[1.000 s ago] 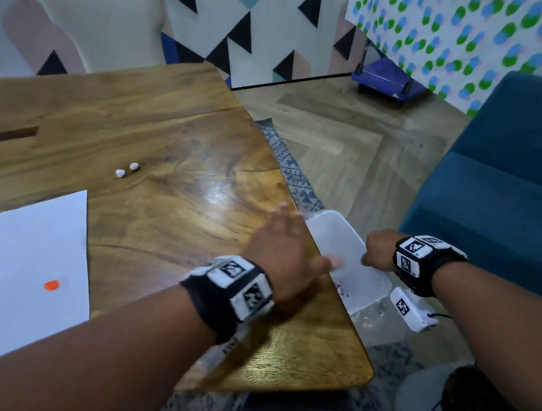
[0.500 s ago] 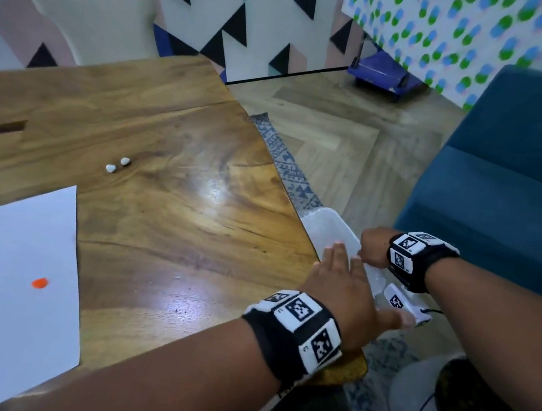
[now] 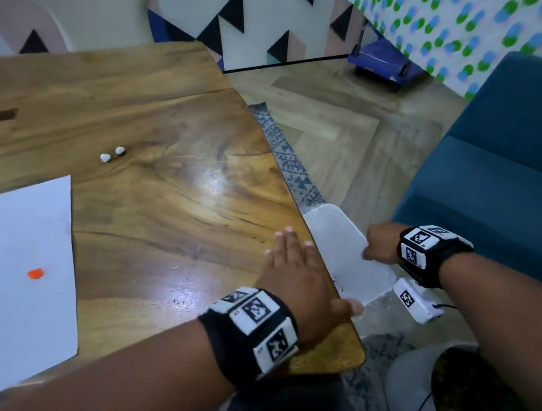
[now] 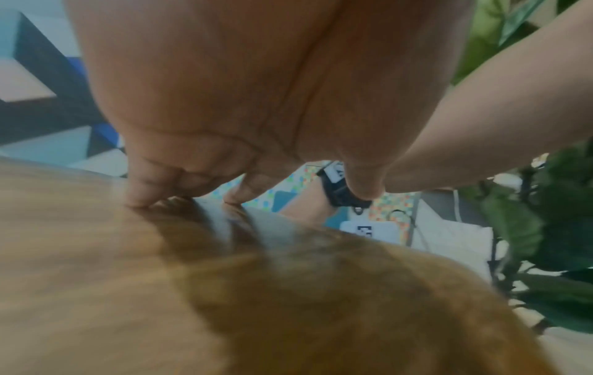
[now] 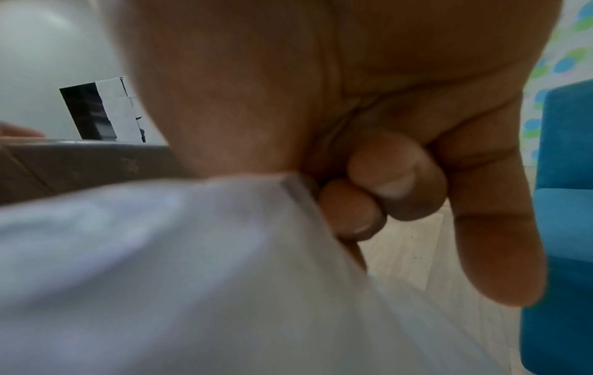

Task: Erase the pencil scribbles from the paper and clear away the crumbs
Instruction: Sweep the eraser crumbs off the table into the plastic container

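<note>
Sweeping flat-fingered, the left hand (image 3: pixel 294 271) lies on the counter (image 3: pixel 167 198) edge — the tray (image 3: pixel 341 242), gripped by the right hand (image 3: pixel 380 245), waits at its 3 o'clock; crumbs (image 3: pixel 338 282) inside.

One wooden counter (image 3: pixel 172 134) carries one sheet of white paper (image 3: pixel 12 267) bearing one small orange spot (image 3: pixel 35 273). Two small white lumps (image 3: pixel 105 157) (image 3: pixel 120 150) lie side by side on the wood. One translucent plastic tray (image 3: pixel 341 242) sits at the counter's edge. Two hands show: one left hand (image 3: pixel 294 271) and one right hand (image 3: pixel 380 245). One blue sofa (image 3: pixel 505 189) stands beside them.
</note>
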{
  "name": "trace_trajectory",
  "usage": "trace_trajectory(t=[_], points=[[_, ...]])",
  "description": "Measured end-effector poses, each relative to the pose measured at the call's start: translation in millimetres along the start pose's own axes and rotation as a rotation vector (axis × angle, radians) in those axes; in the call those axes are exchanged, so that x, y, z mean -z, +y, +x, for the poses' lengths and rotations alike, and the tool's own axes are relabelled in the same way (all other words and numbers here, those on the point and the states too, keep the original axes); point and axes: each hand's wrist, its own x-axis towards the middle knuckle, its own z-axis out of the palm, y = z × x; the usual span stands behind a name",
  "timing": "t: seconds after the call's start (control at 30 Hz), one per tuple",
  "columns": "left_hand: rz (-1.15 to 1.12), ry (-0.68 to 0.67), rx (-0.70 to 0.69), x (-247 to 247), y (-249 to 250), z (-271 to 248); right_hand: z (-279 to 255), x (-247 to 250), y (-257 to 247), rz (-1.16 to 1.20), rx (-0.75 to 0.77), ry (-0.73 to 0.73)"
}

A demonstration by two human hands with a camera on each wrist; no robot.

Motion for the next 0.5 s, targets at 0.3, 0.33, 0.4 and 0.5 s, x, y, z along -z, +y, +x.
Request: trace_trajectory(t=[0.3, 0.33, 0.4, 0.5], points=[[-0.107, 0.091, -0.192, 16.9, -3.2, -18.2, -13.3, -0.3, 4.4, -0.02, 0.011, -0.008], [-0.096, 0.113, -0.123, 20.0, -19.5, -20.0, -16.2, -1.1, 5.7, -0.015, 0.006, -0.013], [-0.033, 0.089, 0.003, 18.6, -45.3, -27.3, -20.6, -3.2, 6.9, -0.007, -0.005, -0.027], [0.065, 0.015, 0.041, -0.4, -42.7, -37.6, -22.4, -5.3, 6.4, 0.004, -0.005, -0.024]])
